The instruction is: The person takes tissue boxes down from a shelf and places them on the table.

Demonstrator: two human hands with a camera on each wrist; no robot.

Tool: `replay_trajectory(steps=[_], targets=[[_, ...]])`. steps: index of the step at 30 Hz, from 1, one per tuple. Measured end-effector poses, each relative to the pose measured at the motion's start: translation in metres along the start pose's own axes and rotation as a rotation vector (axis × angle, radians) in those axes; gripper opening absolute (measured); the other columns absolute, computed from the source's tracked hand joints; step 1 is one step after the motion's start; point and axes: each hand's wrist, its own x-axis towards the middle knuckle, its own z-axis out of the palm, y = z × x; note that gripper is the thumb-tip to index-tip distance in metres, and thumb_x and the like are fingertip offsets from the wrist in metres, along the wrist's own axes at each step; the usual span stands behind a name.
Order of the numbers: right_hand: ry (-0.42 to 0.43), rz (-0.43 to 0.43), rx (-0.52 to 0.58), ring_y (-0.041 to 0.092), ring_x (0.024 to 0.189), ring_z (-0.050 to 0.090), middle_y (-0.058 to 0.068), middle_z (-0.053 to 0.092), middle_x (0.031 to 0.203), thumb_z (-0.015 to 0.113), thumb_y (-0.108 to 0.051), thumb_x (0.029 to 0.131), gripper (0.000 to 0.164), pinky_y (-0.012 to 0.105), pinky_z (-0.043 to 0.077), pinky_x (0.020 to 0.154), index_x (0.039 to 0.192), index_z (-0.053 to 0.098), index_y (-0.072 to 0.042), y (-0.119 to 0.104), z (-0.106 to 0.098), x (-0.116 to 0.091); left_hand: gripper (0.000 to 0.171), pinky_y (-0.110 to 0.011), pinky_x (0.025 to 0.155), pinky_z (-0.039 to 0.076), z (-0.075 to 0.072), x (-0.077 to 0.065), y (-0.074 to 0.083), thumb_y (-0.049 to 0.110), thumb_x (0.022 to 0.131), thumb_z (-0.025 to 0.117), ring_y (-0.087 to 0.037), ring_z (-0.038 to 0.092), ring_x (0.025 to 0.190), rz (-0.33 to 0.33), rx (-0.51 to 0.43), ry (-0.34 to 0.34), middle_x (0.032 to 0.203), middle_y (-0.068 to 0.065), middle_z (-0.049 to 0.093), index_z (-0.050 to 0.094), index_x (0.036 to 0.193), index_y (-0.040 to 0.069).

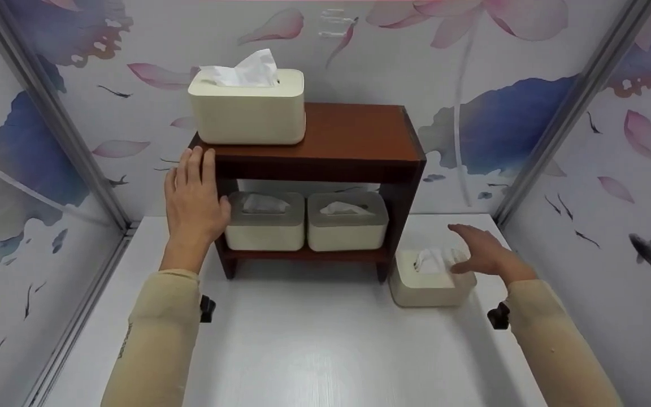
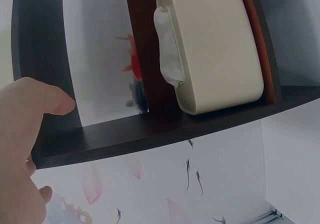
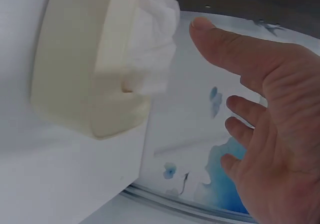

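Observation:
My left hand [image 1: 192,200] holds the upper left corner of a small brown wooden shelf [image 1: 359,133]. In the left wrist view its thumb [image 2: 60,101] lies at the inner side, with fingertips outside the panel. My right hand [image 1: 486,251] is spread beside and above a cream tissue box [image 1: 430,297] standing on the table right of the shelf. In the right wrist view a gap separates its thumb [image 3: 220,41] from the white tissue [image 3: 152,49] poking out of that box. Nothing lies in the right hand.
Another cream tissue box [image 1: 249,118] stands on the shelf's top, at its left end. Two more, a left one [image 1: 265,237] and a right one [image 1: 348,237], sit side by side on the lower board. Flower-patterned walls [image 1: 506,124] enclose the white table [image 1: 314,339].

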Motion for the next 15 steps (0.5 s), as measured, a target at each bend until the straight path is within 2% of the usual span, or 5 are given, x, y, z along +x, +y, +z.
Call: replay_trajectory(steps=[6, 8, 13, 15], targets=[[0.024, -0.08, -0.022, 0.047, 0.135, 0.04, 0.028, 0.045, 0.145, 0.079, -0.021, 0.078, 0.082, 0.069, 0.016, 0.112, 0.146, 0.039, 0.002, -0.025, -0.022, -0.001, 0.08, -0.054, 0.119, 0.015, -0.002, -0.001, -0.001, 0.019, 0.089, 0.061, -0.033, 0.013, 0.15, -0.002, -0.002, -0.006, 0.159, -0.016, 0.017, 0.014, 0.154, 0.01], [0.037, -0.102, -0.025, 0.047, 0.133, 0.042, 0.027, 0.047, 0.143, 0.078, -0.02, 0.08, 0.079, 0.068, 0.02, 0.111, 0.145, 0.04, 0.002, -0.033, -0.028, -0.002, 0.08, -0.054, 0.119, 0.015, -0.002, 0.0, -0.001, 0.02, 0.09, 0.061, -0.033, 0.012, 0.15, -0.001, -0.001, -0.009, 0.159, -0.016, 0.017, 0.014, 0.154, 0.01], [0.054, -0.101, -0.005, 0.049, 0.133, 0.041, 0.028, 0.046, 0.144, 0.074, -0.02, 0.084, 0.078, 0.064, 0.031, 0.108, 0.148, 0.035, 0.0, -0.046, -0.044, -0.007, 0.081, -0.054, 0.119, 0.014, -0.001, -0.001, 0.0, 0.019, 0.089, 0.061, -0.034, 0.012, 0.15, 0.006, -0.005, -0.009, 0.159, -0.017, 0.017, 0.014, 0.155, 0.01], [0.054, -0.089, 0.017, 0.049, 0.133, 0.04, 0.029, 0.045, 0.145, 0.073, -0.02, 0.085, 0.079, 0.064, 0.033, 0.107, 0.15, 0.032, 0.0, -0.05, -0.051, -0.009, 0.082, -0.054, 0.119, 0.014, -0.001, -0.001, 0.0, 0.019, 0.089, 0.061, -0.034, 0.012, 0.15, 0.008, -0.005, -0.011, 0.16, -0.017, 0.017, 0.013, 0.155, 0.009]])
